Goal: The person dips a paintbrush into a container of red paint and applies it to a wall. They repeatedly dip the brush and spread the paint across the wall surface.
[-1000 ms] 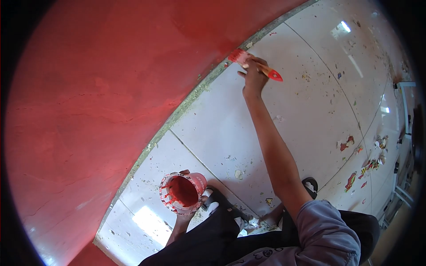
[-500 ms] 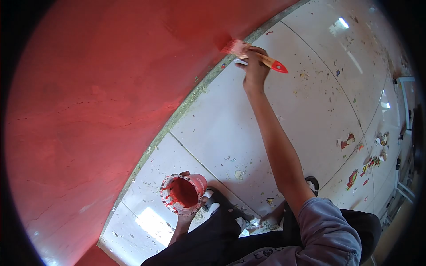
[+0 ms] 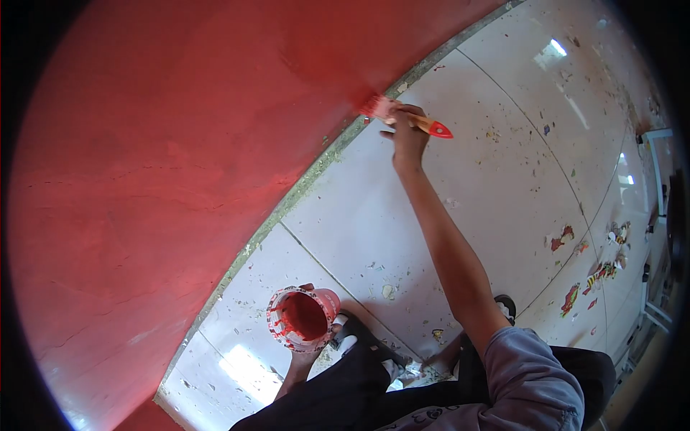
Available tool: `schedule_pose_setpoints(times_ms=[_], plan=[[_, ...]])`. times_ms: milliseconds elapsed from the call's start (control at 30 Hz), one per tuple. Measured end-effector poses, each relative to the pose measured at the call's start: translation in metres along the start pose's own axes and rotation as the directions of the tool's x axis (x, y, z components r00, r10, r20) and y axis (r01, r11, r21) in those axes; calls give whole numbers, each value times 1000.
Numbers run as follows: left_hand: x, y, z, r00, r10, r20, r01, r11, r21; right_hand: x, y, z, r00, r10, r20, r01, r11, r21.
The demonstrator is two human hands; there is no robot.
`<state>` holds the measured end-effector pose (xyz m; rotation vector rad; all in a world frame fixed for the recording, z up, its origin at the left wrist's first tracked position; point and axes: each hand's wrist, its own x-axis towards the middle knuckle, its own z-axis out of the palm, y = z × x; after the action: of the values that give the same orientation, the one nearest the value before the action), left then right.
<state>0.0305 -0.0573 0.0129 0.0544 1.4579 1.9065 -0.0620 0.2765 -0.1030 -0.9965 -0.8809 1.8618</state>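
My right hand (image 3: 408, 140) grips a paintbrush (image 3: 435, 128) by its wooden handle, whose tip is red. The brush's red-coated bristles touch the bottom of the red wall (image 3: 180, 144), just above its greenish, rough lower edge. Lower down, my left hand (image 3: 307, 357) is wrapped around a paint cup (image 3: 333, 302), fingers partly hidden behind it. The cup is tilted so its opening faces me, with red paint inside and red drips over its white printed rim.
Pale floor tiles (image 3: 359, 215) meet the wall along a curved-looking edge. Paint flakes and colourful scraps (image 3: 604, 271) litter the floor at the right. A white metal frame (image 3: 658, 172) stands at the far right. My legs and shoes (image 3: 348, 334) are below.
My right hand has moved the paintbrush down and slightly left along the wall's bottom edge. The left hand and paint cup sit slightly lower and farther right in view.
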Motion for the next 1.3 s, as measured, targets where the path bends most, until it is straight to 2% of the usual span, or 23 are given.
schedule_pose_setpoints(times_ms=[67, 100, 167, 267, 367, 467, 533, 633, 767, 833, 933, 1033, 1133, 1200, 1300], plan=[[1, 5, 5, 998, -54, 24, 54, 998, 22, -22, -24, 23, 997, -30, 65, 25, 997, 70], [1, 6, 4, 998, 19, 56, -37, 943, 330, -32, -36, 31, 995, -44, 91, 32, 991, 131], [3, 7, 6, 986, 97, 135, -159, 798, 581, -47, -48, 30, 993, -58, 104, 35, 976, 216], [6, 9, 9, 969, 159, 191, -237, 822, 518, -46, -10, 0, 998, 39, -57, -32, 993, 113], [6, 7, 10, 972, 169, 163, -229, 842, 489, -51, 8, 16, 995, 95, -3, -94, 987, 134], [1, 7, 7, 992, 83, 98, -122, 858, 499, -70, -48, 63, 995, 1, 99, -30, 957, 289], [-1, 3, 3, 989, 92, 119, -134, 897, 421, -86, -86, 75, 977, -61, 204, -35, 899, 437], [-2, -3, -1, 982, 137, 129, -178, 897, 403, -102, -98, 59, 968, -54, 245, -82, 854, 514], [-1, -2, 2, 985, 145, 95, -169, 928, 333, -77, 1, 31, 979, 193, 66, -203, 915, 349], [-3, 5, 12, 996, 88, 32, -94, 964, 247, -73, 21, 14, 966, 256, -42, -232, 924, 303], [-5, 10, 16, 999, -9, -46, 18, 982, 187, -80, -2, 27, 961, 255, -103, -220, 938, 267], [-6, 7, 15, 995, -32, -89, 51, 975, 218, -88, -49, 67, 991, 82, 105, -115, 923, 367], [-6, 8, 15, 995, -39, -93, 57, 977, 205, -103, -89, 71, 974, -49, 221, -61, 882, 468], [-3, 10, 17, 995, -32, -90, 53, 969, 242, -98, -67, 60, 980, 15, 198, -103, 890, 444], [-4, 6, 9, 1000, -15, 28, 9, 982, 187, -80, -2, 34, 986, 160, 55, -169, 932, 321]])
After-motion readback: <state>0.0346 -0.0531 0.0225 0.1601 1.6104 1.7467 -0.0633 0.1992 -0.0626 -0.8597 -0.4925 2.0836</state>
